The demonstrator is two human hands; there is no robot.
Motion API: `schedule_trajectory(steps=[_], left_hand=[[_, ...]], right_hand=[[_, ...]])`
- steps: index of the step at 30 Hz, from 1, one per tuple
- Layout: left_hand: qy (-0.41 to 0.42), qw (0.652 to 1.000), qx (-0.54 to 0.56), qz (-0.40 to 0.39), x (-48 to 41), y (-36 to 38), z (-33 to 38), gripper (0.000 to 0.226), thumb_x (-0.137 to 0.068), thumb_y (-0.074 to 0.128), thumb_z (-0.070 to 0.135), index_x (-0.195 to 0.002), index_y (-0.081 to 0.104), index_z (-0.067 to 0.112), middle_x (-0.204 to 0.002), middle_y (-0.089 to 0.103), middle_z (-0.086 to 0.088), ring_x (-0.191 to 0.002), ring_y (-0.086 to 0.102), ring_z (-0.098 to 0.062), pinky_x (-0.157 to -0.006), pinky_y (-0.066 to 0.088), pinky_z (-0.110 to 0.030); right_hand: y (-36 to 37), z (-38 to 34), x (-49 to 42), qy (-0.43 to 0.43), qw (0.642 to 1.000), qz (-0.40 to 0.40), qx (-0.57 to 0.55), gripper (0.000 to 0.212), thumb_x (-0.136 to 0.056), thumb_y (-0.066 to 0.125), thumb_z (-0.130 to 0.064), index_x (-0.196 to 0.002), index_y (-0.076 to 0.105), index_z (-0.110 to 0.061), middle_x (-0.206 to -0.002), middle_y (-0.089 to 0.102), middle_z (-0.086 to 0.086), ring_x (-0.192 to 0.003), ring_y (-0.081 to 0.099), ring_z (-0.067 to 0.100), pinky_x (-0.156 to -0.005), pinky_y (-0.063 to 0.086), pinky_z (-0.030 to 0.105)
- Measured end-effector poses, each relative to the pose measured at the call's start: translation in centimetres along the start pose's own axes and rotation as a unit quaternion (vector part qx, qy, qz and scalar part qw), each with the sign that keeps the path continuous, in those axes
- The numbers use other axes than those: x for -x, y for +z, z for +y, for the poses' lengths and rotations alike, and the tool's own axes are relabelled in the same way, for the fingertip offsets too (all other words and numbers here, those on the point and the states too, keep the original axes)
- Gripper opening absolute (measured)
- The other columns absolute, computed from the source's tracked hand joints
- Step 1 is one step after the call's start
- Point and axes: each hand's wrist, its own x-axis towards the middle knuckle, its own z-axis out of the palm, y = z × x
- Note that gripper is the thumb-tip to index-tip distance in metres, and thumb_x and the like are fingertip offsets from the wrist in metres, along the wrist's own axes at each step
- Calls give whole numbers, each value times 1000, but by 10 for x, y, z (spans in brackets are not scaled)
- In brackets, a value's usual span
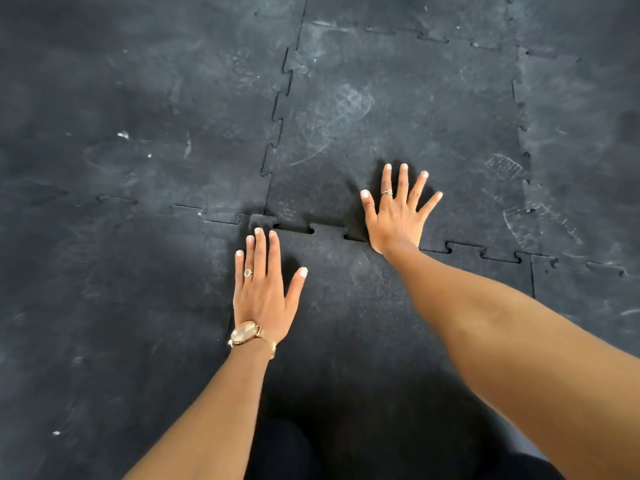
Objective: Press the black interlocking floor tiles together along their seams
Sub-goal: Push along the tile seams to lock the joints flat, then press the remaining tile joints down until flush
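Black interlocking floor tiles cover the whole view. My left hand lies flat, fingers spread, on the near tile, its fingertips close to the corner where several tiles meet. My right hand lies flat with fingers spread on the far middle tile, its heel across the toothed seam between the near and far tiles. Between my hands that seam shows dark gaps around its tabs. A vertical toothed seam runs away from the corner.
More black tiles lie to the left and right, marked with dusty shoe prints and white specks. Another seam runs along the right. My dark-clothed knees sit at the bottom edge.
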Motion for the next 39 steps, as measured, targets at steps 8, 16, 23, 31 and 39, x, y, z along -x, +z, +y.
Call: schedule_trajectory(steps=[8, 16, 23, 31, 39], left_hand=[[-316, 949, 13, 3, 42, 3, -71, 77, -96, 13, 62, -156, 3, 15, -163, 1, -16, -151, -4, -33, -117, -5, -62], [-315, 949, 5, -10, 40, 6, -72, 79, -95, 13, 65, -157, 1, 18, -163, 0, -17, -150, -3, -35, -116, -1, -64], [-314, 949, 11, 3, 41, 9, -72, 78, -95, 10, 65, -157, 2, 18, -163, 0, -16, -150, -1, -36, -116, 1, -64], [-312, 950, 17, 3, 40, 7, -72, 78, -95, 12, 64, -157, 2, 18, -163, 1, -17, -150, 0, -37, -116, 2, -65], [-310, 950, 15, 11, 41, 7, -72, 78, -96, 12, 64, -157, 3, 18, -163, 2, -17, -150, 0, -36, -116, 2, -65]], right_hand=[[11, 3, -5, -2, 1000, 17, -10, 75, -95, 6, -66, -156, 4, -23, -165, -1, 4, -149, -12, 36, -114, -8, 68], [-13, -41, 14, -43, 985, 134, -99, 75, -101, 20, -56, -155, 6, -6, -163, 2, 19, -148, -6, 43, -114, -5, 69], [16, -108, 21, -72, 997, 40, -14, 83, -94, 13, -70, -157, 1, -17, -165, -3, 11, -149, -12, 39, -114, -5, 69], [16, -106, 18, -59, 998, -3, -5, 82, -93, 9, -71, -156, -4, -19, -165, -6, 6, -147, -18, 40, -111, -9, 73], [-29, -183, 20, -148, 955, 189, -171, 75, -97, 18, -65, -156, 10, -18, -164, 6, 10, -148, -8, 39, -110, -22, 58]])
